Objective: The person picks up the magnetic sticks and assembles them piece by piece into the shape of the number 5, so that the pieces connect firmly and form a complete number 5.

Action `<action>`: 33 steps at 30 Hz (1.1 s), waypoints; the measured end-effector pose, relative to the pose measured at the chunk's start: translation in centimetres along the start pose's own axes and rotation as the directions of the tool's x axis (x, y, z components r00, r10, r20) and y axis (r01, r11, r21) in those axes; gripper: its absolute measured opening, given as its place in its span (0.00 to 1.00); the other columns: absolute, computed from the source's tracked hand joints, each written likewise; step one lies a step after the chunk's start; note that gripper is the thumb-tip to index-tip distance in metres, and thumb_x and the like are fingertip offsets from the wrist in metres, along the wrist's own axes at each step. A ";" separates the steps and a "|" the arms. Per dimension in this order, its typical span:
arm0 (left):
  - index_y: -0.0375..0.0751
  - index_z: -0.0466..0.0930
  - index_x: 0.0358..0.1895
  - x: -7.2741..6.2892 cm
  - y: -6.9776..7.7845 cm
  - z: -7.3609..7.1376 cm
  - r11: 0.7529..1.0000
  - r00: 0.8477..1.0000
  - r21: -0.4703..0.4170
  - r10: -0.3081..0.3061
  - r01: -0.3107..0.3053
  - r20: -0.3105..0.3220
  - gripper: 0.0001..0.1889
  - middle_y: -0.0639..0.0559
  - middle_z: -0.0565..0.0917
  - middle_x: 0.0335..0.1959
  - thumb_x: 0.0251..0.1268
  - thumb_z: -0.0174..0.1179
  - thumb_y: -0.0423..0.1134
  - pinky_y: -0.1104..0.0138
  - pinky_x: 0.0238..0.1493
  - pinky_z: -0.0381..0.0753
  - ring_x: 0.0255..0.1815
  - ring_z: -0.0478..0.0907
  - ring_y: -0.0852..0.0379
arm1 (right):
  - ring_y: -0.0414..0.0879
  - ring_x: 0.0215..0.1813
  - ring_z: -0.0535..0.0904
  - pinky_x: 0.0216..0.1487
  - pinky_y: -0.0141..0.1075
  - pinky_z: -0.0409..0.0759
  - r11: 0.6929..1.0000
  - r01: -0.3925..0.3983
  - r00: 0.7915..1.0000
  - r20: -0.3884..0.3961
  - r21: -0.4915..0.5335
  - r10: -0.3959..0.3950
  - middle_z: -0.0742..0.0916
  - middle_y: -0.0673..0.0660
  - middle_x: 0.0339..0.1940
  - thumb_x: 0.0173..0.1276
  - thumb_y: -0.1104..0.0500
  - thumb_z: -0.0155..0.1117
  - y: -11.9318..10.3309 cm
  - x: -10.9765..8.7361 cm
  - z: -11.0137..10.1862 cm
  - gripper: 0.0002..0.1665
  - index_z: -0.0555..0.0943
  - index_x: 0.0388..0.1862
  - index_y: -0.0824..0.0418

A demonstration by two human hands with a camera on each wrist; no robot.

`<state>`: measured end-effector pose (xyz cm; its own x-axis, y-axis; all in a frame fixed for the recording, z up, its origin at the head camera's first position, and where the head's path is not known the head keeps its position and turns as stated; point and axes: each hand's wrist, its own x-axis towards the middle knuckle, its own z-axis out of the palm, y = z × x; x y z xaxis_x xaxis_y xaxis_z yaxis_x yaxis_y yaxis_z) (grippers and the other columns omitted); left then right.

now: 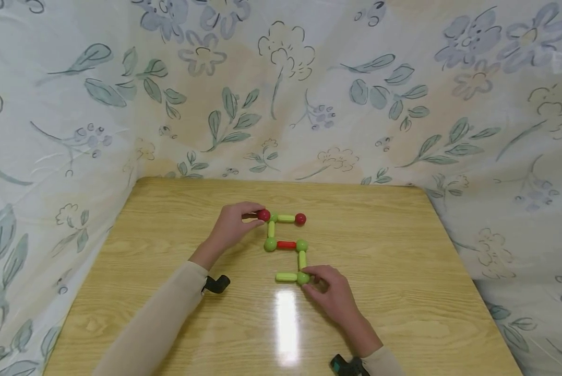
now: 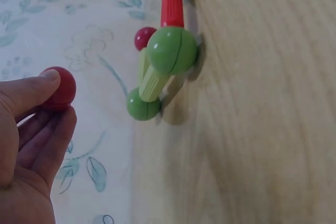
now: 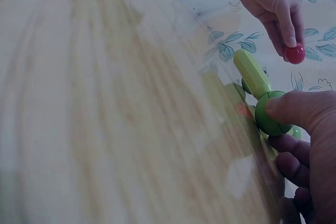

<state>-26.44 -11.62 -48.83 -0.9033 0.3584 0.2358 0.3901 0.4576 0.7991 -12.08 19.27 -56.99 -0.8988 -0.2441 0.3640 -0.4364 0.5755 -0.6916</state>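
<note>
An S-like chain of green balls and short rods lies on the table; its middle rod (image 1: 287, 245) is red and the others are yellow-green. A red ball (image 1: 300, 219) ends the far rod on the right. My left hand (image 1: 234, 224) pinches another red ball (image 2: 62, 88) between thumb and fingers, close beside the chain's far left green ball (image 2: 144, 104). My right hand (image 1: 332, 292) holds the near right green ball (image 3: 271, 113) with thumb and fingers. From that ball a yellow-green rod (image 1: 287, 277) points left with its other end free.
The wooden table (image 1: 177, 334) reflects a bright light streak near its front. A floral cloth (image 1: 281, 104) hangs behind the table and along its sides. Black wrist-worn pieces (image 1: 217, 284) sit at both sleeves.
</note>
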 end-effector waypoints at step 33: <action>0.49 0.90 0.54 -10.3 0.2 3.3 0.999 0.988 -0.038 -0.026 0.032 0.155 0.15 0.61 0.89 0.51 0.67 0.78 0.34 0.55 0.61 0.84 0.54 0.85 0.59 | 0.42 0.44 0.82 0.45 0.40 0.83 1.000 0.009 1.000 -0.001 0.009 -0.009 0.88 0.42 0.44 0.62 0.63 0.86 0.1 -0.2 -0.1 0.24 0.90 0.57 0.50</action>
<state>-16.46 -12.55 -52.93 -0.8746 0.4681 0.1265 0.3537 0.4374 0.8268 -11.94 19.48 -57.11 -0.8949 -0.2486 0.3707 -0.4447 0.5662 -0.6940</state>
